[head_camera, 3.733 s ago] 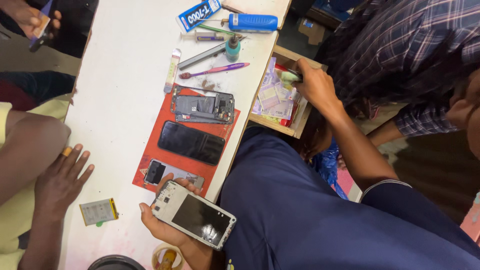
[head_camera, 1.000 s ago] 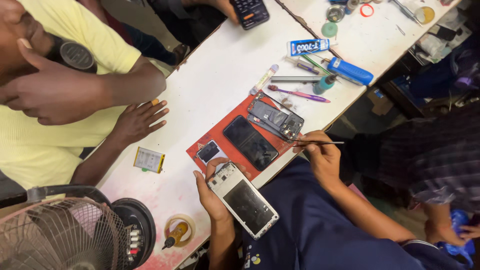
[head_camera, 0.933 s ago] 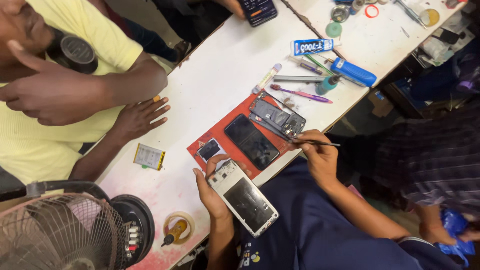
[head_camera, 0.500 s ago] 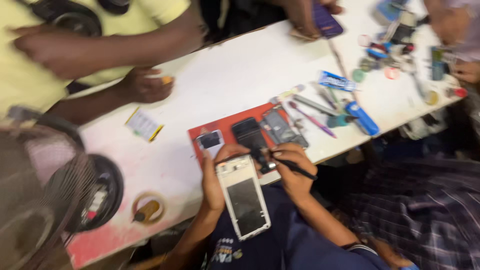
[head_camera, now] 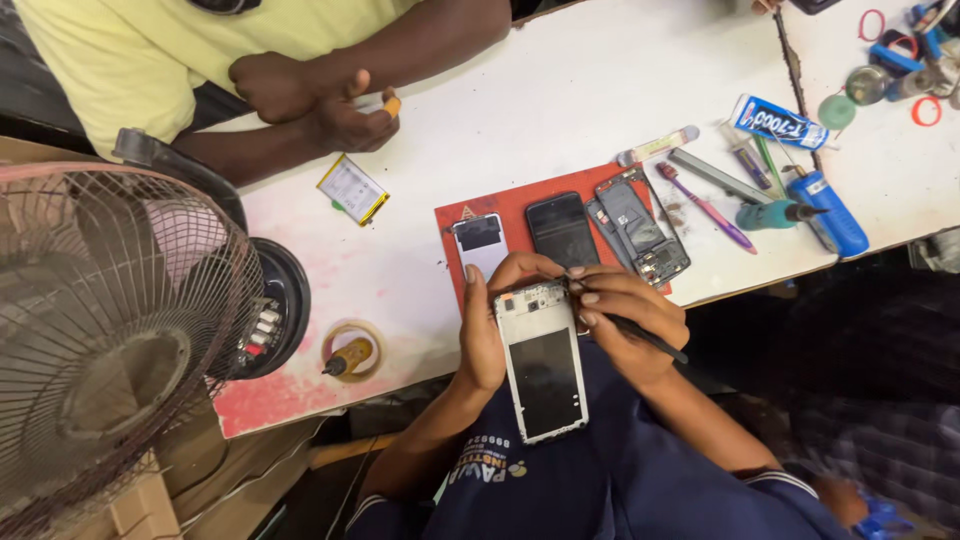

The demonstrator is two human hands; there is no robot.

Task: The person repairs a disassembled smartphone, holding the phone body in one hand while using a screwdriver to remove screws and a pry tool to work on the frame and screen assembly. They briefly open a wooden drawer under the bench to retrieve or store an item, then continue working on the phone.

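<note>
hands [head_camera: 560,320] on open phone [head_camera: 541,362], tweezers [head_camera: 640,335]

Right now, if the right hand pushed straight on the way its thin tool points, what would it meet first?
The right hand aims its thin dark tool up-left at the top edge of the opened white phone held by the left hand. It would likely meet that top edge first; whether they already touch is unclear.

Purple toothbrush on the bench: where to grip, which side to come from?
Grip the purple toothbrush mid-handle, from above, pinching across its width. It lies flat and diagonal on the white table, bristle end beside the red mat; the teal screwdriver crowds its tail.
</note>
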